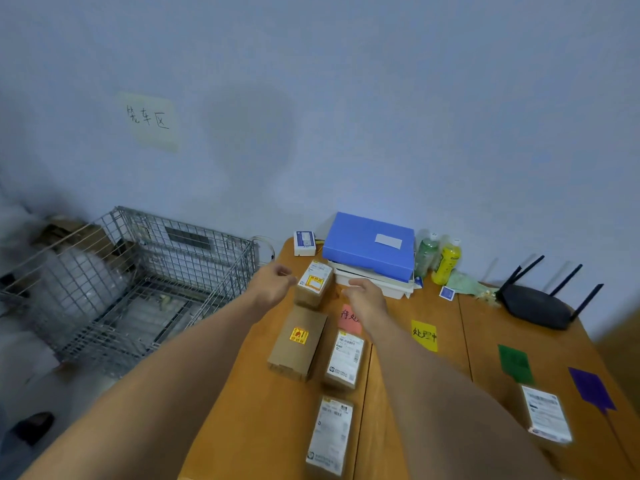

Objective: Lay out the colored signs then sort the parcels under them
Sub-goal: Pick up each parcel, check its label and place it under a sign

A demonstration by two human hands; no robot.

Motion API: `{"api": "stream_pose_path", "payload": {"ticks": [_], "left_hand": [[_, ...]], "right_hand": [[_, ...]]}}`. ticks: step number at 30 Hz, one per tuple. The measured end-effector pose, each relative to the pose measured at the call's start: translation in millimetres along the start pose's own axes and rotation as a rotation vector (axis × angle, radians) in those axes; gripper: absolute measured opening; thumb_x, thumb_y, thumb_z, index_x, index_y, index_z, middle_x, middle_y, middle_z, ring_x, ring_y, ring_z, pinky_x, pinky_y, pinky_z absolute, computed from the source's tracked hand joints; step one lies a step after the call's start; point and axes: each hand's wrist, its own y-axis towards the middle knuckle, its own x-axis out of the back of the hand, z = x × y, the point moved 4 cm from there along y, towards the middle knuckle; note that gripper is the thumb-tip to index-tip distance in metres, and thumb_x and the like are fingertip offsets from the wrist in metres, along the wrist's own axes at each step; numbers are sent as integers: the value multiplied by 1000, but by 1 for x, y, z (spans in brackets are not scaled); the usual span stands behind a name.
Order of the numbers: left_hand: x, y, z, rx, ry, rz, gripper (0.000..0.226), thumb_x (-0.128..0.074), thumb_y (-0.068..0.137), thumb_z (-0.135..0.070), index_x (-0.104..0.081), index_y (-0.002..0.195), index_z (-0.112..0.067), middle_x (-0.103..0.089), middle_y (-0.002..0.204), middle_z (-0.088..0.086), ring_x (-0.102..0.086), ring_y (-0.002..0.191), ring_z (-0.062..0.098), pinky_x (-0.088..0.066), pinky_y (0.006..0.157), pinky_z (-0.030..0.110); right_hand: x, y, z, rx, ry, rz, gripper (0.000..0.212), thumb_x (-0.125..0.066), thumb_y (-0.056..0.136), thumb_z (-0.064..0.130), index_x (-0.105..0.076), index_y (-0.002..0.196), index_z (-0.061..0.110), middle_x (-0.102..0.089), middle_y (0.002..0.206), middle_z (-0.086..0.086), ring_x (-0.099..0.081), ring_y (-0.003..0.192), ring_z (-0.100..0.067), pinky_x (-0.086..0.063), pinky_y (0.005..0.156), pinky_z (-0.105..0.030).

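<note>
Four colored signs lie across the wooden table point(263, 420): a pink sign point(348, 320) partly under my right forearm, a yellow sign point(424, 335), a green sign point(515, 363) and a purple sign point(592, 389). A small cardboard parcel point(313, 284) with a yellow sticker stands between my hands. My left hand point(273, 284) hovers at its left with fingers loosely curled; my right hand point(365, 299) is open at its right. Neither hand grips it. Three more parcels point(298, 342) point(345, 360) point(330, 436) lie nearer me, and another parcel point(546, 412) sits under the green sign.
A blue folder box point(369, 244) rests on white trays at the back, beside a small white device point(304, 242) and two drink bottles point(446, 259). A black router point(535, 304) stands at the right. A wire cage cart point(138, 282) stands left of the table.
</note>
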Motion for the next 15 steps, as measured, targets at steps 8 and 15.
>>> {"api": "stream_pose_path", "payload": {"ticks": [8,15], "left_hand": [[-6,76,10,-4,37,57,30,-61,99,-24,-62,125,-9,-65,120,13,-61,107,27,-52,87,39],[-16,150,39,-8,55,161,47,-56,101,-31,-52,143,-10,-58,140,10,-51,108,18,-41,87,32]], "right_hand": [[-33,39,-4,-113,20,-16,41,-61,97,23,-55,138,25,-59,127,0,-55,103,-18,-39,58,-26],[-72,82,-10,-139,12,-24,55,-56,100,35,-41,152,25,-44,153,-3,-43,138,-26,-41,97,-39]]}}
